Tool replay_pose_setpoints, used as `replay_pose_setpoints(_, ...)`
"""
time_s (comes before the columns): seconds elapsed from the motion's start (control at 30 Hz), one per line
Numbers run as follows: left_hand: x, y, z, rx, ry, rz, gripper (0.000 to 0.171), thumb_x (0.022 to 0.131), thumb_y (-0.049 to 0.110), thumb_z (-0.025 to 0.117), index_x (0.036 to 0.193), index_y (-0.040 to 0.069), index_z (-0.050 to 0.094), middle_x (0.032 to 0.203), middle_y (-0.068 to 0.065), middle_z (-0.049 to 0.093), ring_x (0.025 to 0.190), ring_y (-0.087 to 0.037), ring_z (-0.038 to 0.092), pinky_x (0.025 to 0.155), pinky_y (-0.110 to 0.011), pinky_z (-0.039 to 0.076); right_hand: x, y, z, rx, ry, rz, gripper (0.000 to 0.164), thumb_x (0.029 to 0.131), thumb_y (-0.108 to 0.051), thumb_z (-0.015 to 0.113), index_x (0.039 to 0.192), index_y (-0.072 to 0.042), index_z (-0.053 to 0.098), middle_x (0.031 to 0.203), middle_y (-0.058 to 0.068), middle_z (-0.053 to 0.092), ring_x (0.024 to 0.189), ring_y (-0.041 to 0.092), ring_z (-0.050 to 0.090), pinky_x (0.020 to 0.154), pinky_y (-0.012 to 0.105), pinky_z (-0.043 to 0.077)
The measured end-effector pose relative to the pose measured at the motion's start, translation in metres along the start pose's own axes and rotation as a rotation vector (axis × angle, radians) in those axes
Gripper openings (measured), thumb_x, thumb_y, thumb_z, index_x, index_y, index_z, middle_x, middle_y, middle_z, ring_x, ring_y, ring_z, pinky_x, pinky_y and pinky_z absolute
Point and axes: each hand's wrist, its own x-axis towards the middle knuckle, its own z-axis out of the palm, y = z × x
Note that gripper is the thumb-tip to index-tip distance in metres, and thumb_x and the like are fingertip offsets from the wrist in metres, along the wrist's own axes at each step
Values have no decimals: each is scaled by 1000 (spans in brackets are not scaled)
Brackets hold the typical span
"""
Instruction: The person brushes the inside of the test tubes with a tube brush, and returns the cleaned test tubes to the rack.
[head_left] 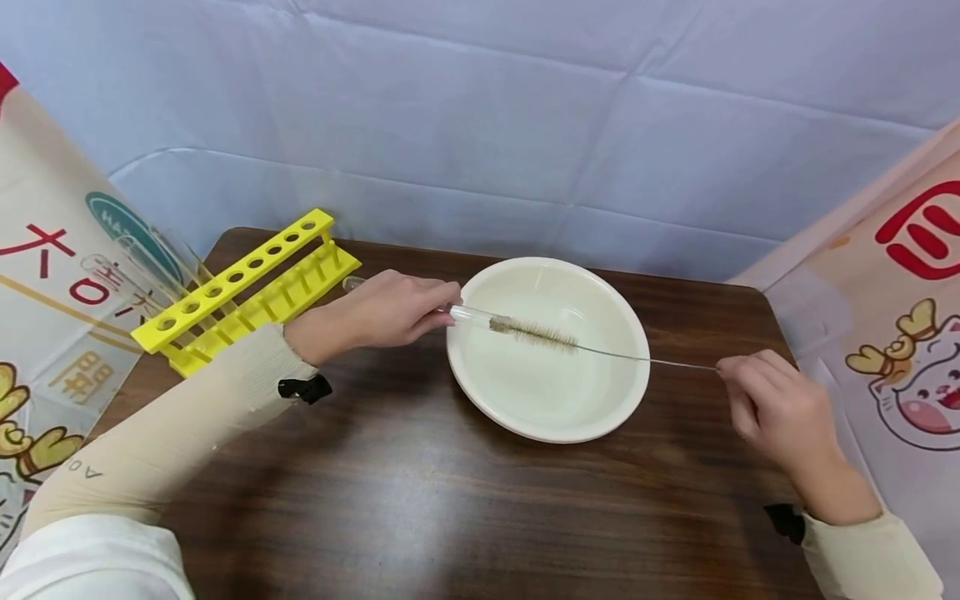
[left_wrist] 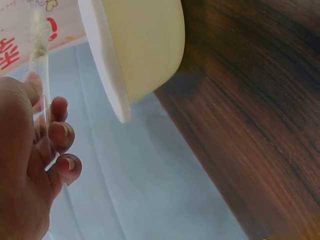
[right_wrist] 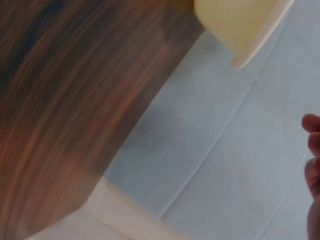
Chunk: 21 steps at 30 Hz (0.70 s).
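Observation:
My left hand grips a clear glass test tube, its mouth pointing right over the white basin. In the left wrist view, the fingers of my left hand curl around the tube. A test tube brush has its tip at the tube's mouth, most of its bristles outside. Its thin wire handle runs right to my right hand, which pinches the end. Only some fingertips of my right hand show in the right wrist view, the brush out of sight there.
A yellow test tube rack stands at the back left, with several clear tubes leaning in its left end. The dark wooden table meets a pale blue cloth behind. Printed hangings flank both sides.

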Motion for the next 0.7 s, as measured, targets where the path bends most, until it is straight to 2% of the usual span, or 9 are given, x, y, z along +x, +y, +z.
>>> replay_pose_setpoints(0.13,2,1,1,29,14,9,18,101,28,65,110,14,57,88,4,62,62,-13,49,54,-30,41,0,0,-2,58,-25,120,51,107,-33,47,77,2,69,65,9,59,54,16,46,54,29,36)
replay_pose_setpoints(0.23,3,3,1,45,22,13,19,101,28,65,109,14,56,88,4,62,63,-14,51,54,-30,42,0,0,-2,122,-36,189,53,107,-36,49,77,3,69,66,9,61,59,6,44,60,19,35)
replay_pose_setpoints(0.33,4,4,1,58,28,14,19,101,27,65,110,13,56,88,3,63,62,-14,52,54,-31,43,-2,2,-3,168,-81,264,41,105,-25,55,78,2,69,70,9,64,65,-3,47,64,15,36)
replay_pose_setpoints(0.47,5,5,0,87,44,17,20,101,27,65,111,12,56,89,3,65,62,-15,54,52,-31,43,-3,1,-5,215,-164,383,18,96,0,65,79,-5,70,70,-2,63,63,-8,46,60,15,36)
replay_pose_setpoints(0.57,7,7,0,109,65,19,20,101,25,66,111,12,57,90,2,67,62,-15,56,51,-31,43,-1,-4,-5,279,-228,487,23,90,10,67,79,-10,69,68,-7,61,57,-6,46,54,16,35)
replay_pose_setpoints(0.7,11,10,0,144,75,19,21,101,24,65,115,11,57,92,1,68,66,-16,59,55,-32,46,6,-18,-1,374,-333,578,29,94,8,64,79,-17,67,67,-5,61,53,3,47,51,19,36)
